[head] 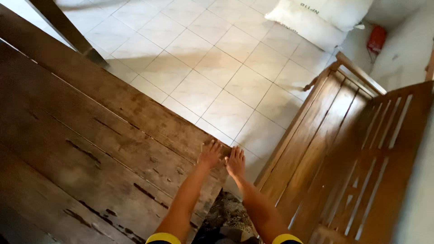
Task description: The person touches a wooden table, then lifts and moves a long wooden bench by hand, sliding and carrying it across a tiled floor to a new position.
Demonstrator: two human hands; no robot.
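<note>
A large worn wooden tabletop (90, 135) of dark cracked planks fills the left of the head view. My left hand (210, 153) lies flat on its near right corner, fingers spread. My right hand (235, 161) rests just beside it at the very edge of the same corner, fingers together and pointing away from me. Neither hand holds anything loose. Both forearms reach up from the bottom of the frame, with yellow-edged sleeves showing.
A wooden slatted bench or bed frame (343, 162) stands on the right, close to the table's corner. Pale tiled floor (217, 68) stretches beyond. A white sack (316, 18) and a red object (376, 39) lie at the far right by the wall.
</note>
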